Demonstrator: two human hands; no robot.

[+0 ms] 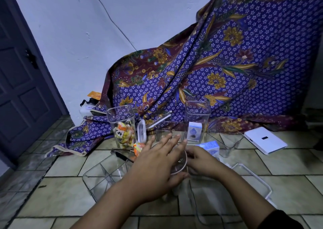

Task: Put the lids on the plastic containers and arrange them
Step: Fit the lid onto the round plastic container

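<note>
A round clear container (180,167) stands on the tiled floor in the middle, with a round lid on its top. My left hand (157,162) lies flat over that lid, fingers straight and spread. My right hand (201,160) grips the container's right side at the rim, fingers curled. Behind stand a tall square container with wrapped sweets (121,125) and another tall one holding a small blue box (196,120). Both are without lids. A short clear container (164,131) sits between them, and a flat lid (159,119) leans on the cloth.
A divided clear tray (104,174) lies at lower left and a rectangular lid (253,179) at lower right. An open clear container (225,139), a blue box (210,148) and a white flat box (265,139) sit to the right. Patterned cloth (218,62) drapes behind.
</note>
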